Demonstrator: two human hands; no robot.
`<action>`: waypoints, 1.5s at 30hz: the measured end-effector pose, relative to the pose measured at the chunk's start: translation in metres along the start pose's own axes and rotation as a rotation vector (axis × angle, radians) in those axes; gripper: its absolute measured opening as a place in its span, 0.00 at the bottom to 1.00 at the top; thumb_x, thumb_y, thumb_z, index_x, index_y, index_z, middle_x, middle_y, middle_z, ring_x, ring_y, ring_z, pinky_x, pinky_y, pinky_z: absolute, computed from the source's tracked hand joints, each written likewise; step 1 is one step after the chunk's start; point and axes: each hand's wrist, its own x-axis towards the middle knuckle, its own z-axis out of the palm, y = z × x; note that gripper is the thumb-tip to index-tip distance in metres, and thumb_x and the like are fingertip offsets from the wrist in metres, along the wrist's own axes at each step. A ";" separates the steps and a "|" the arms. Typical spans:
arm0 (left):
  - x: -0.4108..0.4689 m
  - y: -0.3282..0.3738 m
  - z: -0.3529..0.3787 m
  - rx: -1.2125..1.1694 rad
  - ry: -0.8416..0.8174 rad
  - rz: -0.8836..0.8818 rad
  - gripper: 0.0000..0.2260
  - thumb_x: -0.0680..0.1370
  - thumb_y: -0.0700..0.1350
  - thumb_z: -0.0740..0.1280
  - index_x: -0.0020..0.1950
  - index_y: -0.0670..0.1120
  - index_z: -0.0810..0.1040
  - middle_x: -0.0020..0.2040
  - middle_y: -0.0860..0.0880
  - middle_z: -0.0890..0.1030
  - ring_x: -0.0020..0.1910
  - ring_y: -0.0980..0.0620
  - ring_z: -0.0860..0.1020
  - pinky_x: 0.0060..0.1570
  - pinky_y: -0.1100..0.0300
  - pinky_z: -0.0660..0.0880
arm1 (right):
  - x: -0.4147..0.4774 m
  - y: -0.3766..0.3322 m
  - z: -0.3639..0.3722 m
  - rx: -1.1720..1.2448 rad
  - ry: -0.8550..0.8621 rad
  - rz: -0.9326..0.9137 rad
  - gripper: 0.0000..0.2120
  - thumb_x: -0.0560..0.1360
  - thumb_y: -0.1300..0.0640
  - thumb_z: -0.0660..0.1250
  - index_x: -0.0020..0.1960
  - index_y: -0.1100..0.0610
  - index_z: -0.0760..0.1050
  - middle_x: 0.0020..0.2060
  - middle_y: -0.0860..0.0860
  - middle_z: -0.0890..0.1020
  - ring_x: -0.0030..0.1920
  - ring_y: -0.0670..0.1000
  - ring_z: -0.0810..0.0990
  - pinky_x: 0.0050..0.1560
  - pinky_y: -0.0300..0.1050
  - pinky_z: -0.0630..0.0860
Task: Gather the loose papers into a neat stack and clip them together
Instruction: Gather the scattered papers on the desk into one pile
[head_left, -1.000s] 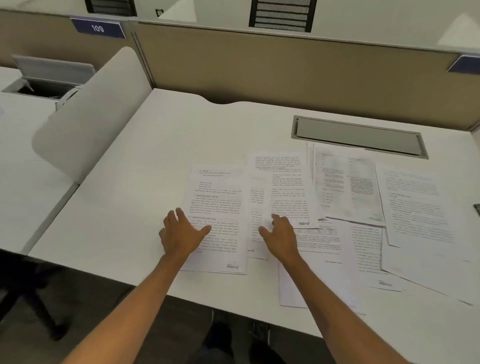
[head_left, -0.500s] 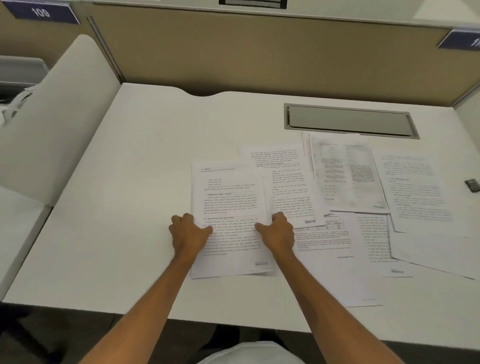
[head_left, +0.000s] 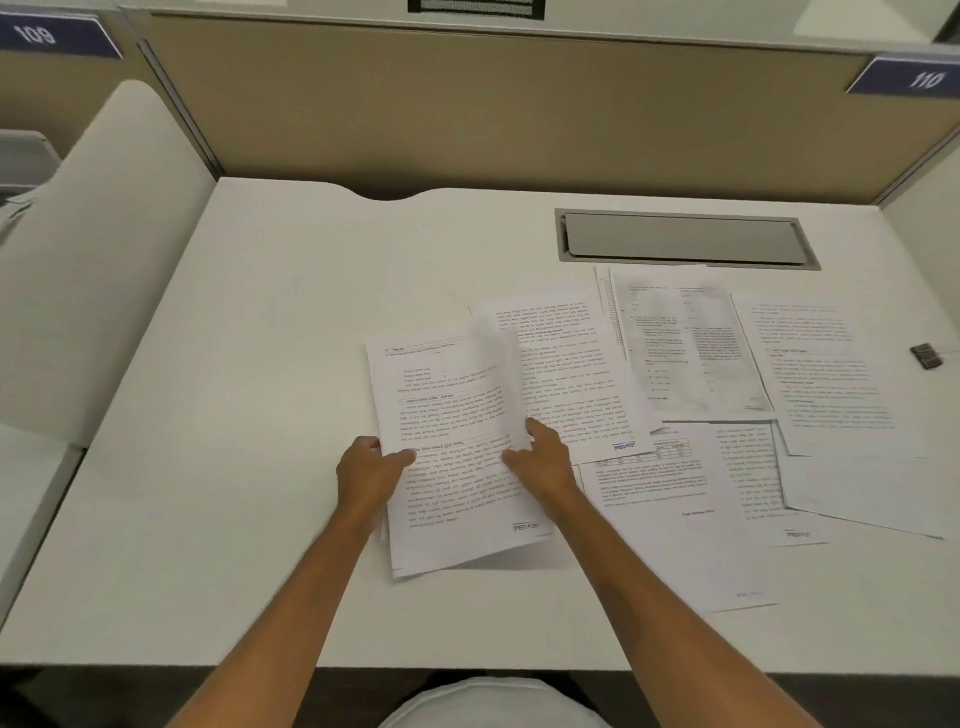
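Early stage: both hands, left hand (head_left: 369, 475) and right hand (head_left: 545, 462), fingers pinching small stack (head_left: 457, 447) at center; loose papers (head_left: 696, 353) right unsorted, clip (head_left: 926, 356) untouched.

Your desk (head_left: 270, 467) runs back to a partition wall (head_left: 467, 114). A small stack of papers (head_left: 457, 457) lies just before you at the middle, your left hand (head_left: 371, 473) on its left edge, your right hand (head_left: 545, 462) on its right edge. Right of the stack, loose sheets (head_left: 691, 467) overlap one another across the desk. Behind them a cable hatch (head_left: 685, 240) is set into the desk. A clip (head_left: 926, 356) lies at the far right, beside the outermost sheet.
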 end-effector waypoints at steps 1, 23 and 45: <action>0.004 -0.002 -0.001 -0.026 -0.017 -0.008 0.17 0.75 0.43 0.74 0.62 0.41 0.76 0.54 0.48 0.80 0.50 0.46 0.79 0.47 0.55 0.74 | 0.001 0.002 -0.005 0.039 -0.011 0.004 0.30 0.75 0.60 0.71 0.75 0.55 0.67 0.70 0.53 0.76 0.68 0.58 0.77 0.67 0.59 0.76; 0.011 0.082 0.099 -0.095 -0.112 0.120 0.07 0.72 0.37 0.76 0.46 0.44 0.82 0.46 0.47 0.86 0.46 0.46 0.85 0.53 0.49 0.83 | 0.052 -0.005 -0.135 -0.110 0.239 -0.093 0.15 0.74 0.58 0.75 0.58 0.60 0.77 0.56 0.55 0.82 0.56 0.56 0.81 0.57 0.51 0.81; 0.025 0.102 0.129 -0.054 0.023 -0.052 0.07 0.73 0.36 0.73 0.49 0.41 0.79 0.49 0.44 0.82 0.48 0.43 0.81 0.47 0.55 0.77 | 0.084 -0.021 -0.123 -0.245 0.308 -0.003 0.26 0.78 0.65 0.65 0.74 0.59 0.64 0.68 0.58 0.76 0.61 0.59 0.79 0.50 0.46 0.75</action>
